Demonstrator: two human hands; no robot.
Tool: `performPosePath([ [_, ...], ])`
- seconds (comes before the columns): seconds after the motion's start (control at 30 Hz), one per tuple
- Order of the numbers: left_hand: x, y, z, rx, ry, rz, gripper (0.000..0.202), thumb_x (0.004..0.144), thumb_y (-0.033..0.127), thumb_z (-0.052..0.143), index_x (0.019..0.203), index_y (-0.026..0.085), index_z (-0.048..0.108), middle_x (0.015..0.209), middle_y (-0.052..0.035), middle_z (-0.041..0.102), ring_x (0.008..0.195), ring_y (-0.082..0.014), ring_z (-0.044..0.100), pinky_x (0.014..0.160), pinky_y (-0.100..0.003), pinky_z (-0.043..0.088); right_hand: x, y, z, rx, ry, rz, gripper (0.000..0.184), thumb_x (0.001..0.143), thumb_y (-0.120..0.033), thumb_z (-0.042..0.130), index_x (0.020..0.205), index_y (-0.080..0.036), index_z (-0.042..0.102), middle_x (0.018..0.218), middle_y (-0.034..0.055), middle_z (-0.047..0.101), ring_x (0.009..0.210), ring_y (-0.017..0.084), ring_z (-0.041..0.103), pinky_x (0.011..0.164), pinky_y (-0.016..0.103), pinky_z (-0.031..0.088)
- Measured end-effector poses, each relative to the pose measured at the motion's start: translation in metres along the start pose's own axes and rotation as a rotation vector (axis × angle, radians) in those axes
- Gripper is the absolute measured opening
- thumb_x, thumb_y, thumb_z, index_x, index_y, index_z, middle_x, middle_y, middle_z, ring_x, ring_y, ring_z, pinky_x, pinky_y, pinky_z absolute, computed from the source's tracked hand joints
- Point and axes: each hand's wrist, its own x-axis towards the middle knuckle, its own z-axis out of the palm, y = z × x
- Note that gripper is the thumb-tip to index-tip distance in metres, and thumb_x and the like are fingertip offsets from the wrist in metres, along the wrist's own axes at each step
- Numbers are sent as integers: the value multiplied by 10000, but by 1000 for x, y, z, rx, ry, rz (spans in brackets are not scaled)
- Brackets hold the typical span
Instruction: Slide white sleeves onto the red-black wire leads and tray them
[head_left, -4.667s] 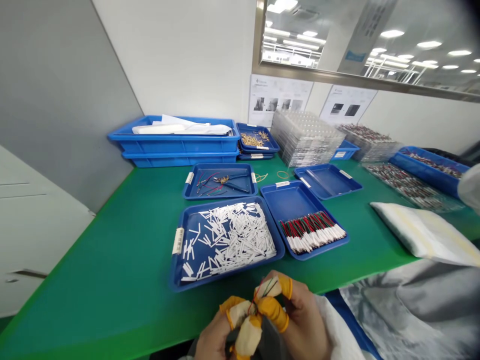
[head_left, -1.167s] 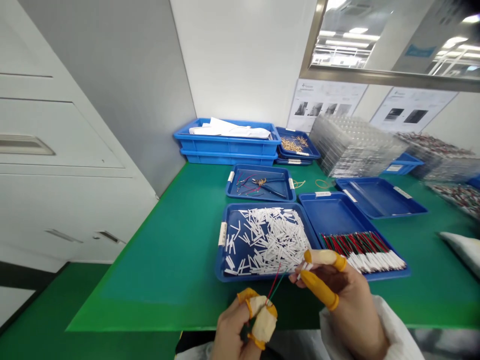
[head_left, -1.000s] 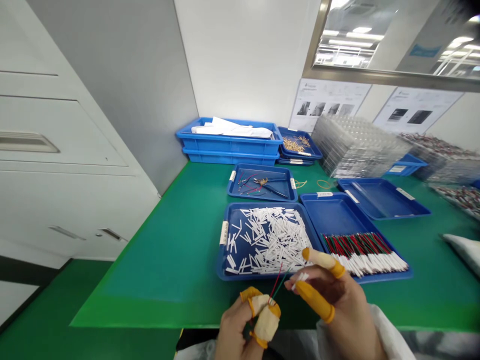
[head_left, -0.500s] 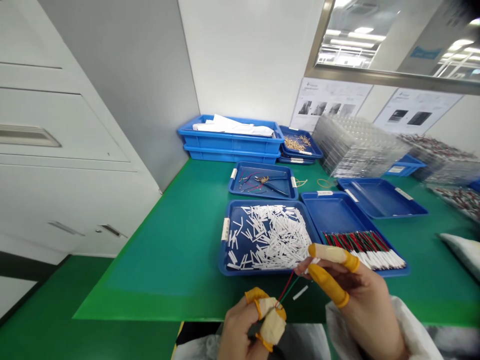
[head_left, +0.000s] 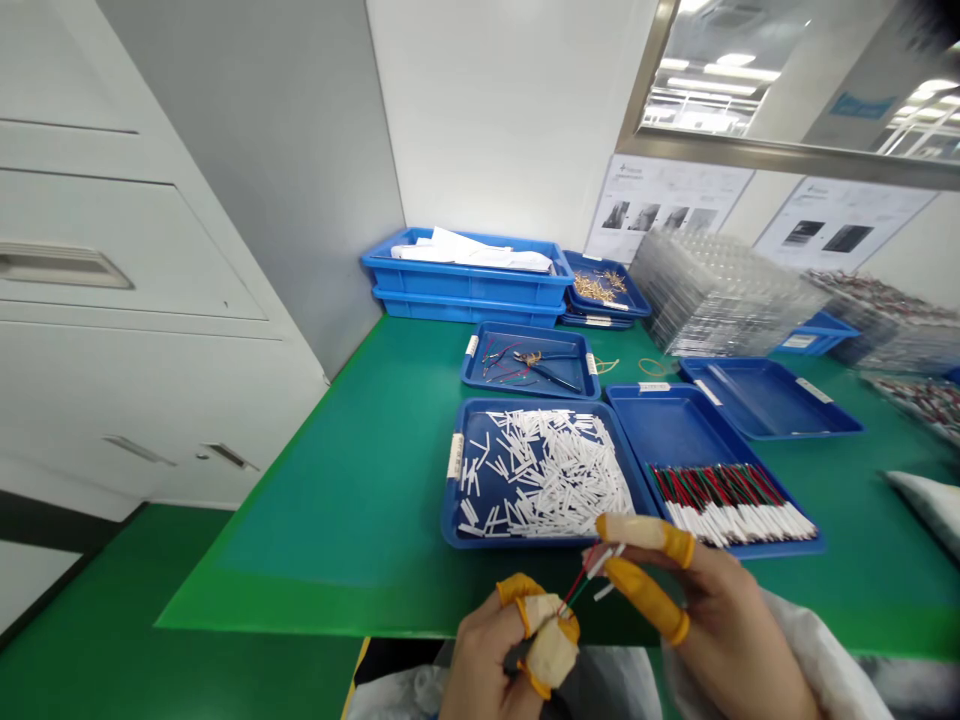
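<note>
My left hand (head_left: pixel 517 640), with orange finger cots and tan tape on its fingers, is closed in a pinch on a pair of thin wires (head_left: pixel 574 590), one red and one green. The wires slant up and right toward my right hand (head_left: pixel 675 580), which also wears finger cots. Its fingertips are closed around a short white tube (head_left: pixel 600 560) at the upper ends of the wires. Whether the wires are inside the tube I cannot tell. Another white tube (head_left: pixel 604 588) lies just below. Beyond my hands a blue tray (head_left: pixel 453 520) holds many loose white tubes (head_left: pixel 562 470).
A blue tray (head_left: pixel 637 420) on the right holds rows of wires with white tubes (head_left: pixel 735 520). Behind, a small tray (head_left: pixel 480 375) holds cutting pliers (head_left: pixel 551 375) and loose wires. Blue bins (head_left: pixel 465 285) and stacked clear trays (head_left: pixel 712 290) stand along the wall.
My right hand has moved slightly left and down toward my left hand, and the white tube now sits lower along the wires. My left hand stays pinched on them.
</note>
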Motion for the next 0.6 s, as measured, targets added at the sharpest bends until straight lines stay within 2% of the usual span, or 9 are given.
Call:
performPosePath([
  [0.1, 0, -2, 1, 21, -7, 9, 145, 736, 112, 493, 714, 167, 625, 641, -20, 572, 590, -130, 539, 548, -193, 420, 2, 0, -6, 47, 116, 32, 237, 722, -171, 601, 918, -303, 627, 802, -42, 724, 760, 124, 667, 705, 174, 521],
  [0.17, 0, -3, 3, 29, 3, 35, 167, 722, 99, 494, 766, 170, 639, 655, -22, 585, 595, -131, 550, 551, -193, 427, 3, 1, -6, 94, 146, 39, 210, 724, -177, 597, 895, -294, 631, 766, -41, 723, 742, 124, 667, 719, 193, 518],
  [0.23, -1, -5, 4, 27, 21, 56, 193, 704, 86, 498, 789, 177, 646, 660, -21, 590, 598, -131, 554, 553, -193, 429, 4, 1, -3, 139, 132, 42, 199, 725, -166, 589, 871, -293, 638, 758, -38, 719, 725, 129, 666, 699, 209, 525],
  [0.4, -3, -5, 6, 26, 15, 24, 143, 692, 87, 504, 627, 168, 603, 582, -6, 535, 535, -114, 512, 502, -180, 409, 4, 0, 1, 164, 106, 37, 237, 726, -159, 583, 906, -304, 633, 755, -33, 717, 721, 139, 664, 705, 241, 521],
  [0.6, 0, -2, 4, 42, -25, 31, 155, 685, 67, 497, 683, 168, 614, 608, -10, 543, 552, -119, 521, 506, -182, 409, 2, 0, 0, 132, 114, 41, 178, 715, -159, 588, 831, -276, 654, 745, -16, 721, 715, 153, 667, 701, 258, 527],
])
